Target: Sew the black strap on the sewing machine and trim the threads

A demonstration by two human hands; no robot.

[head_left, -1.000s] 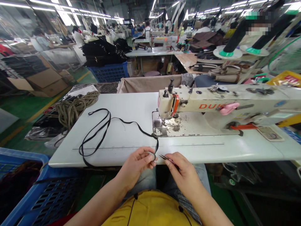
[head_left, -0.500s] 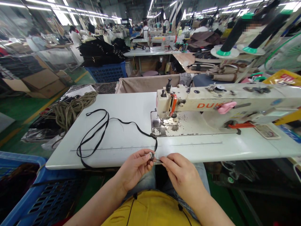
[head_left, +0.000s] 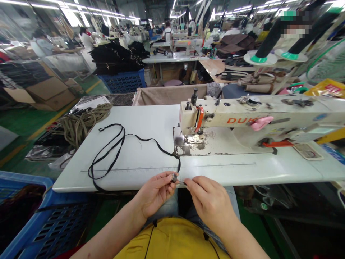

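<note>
My left hand (head_left: 161, 187) pinches a small round metal bobbin case (head_left: 174, 177) between thumb and fingertips at the table's front edge. Close on its right, my right hand (head_left: 206, 194) is closed on a thin metal tool (head_left: 181, 182), whose tip points at the bobbin case; its kind is too small to make out. A black strap (head_left: 120, 151) lies in loops on the white table (head_left: 145, 117) and runs toward my left hand. Beyond my hands stands the sewing machine (head_left: 229, 115), with its needle area over the worn metal plate.
A blue crate (head_left: 61, 208) stands at the table's left front. Olive cords (head_left: 91, 117) are heaped beyond the left edge. Thread cones (head_left: 265, 46) rise at the right, near a green fan (head_left: 327, 61). A fabric-lined bin (head_left: 169, 95) sits behind the table. Other people work farther back.
Both hands stay nearly in place, the bobbin case turning slightly in my left fingers. The view has shifted a little.
</note>
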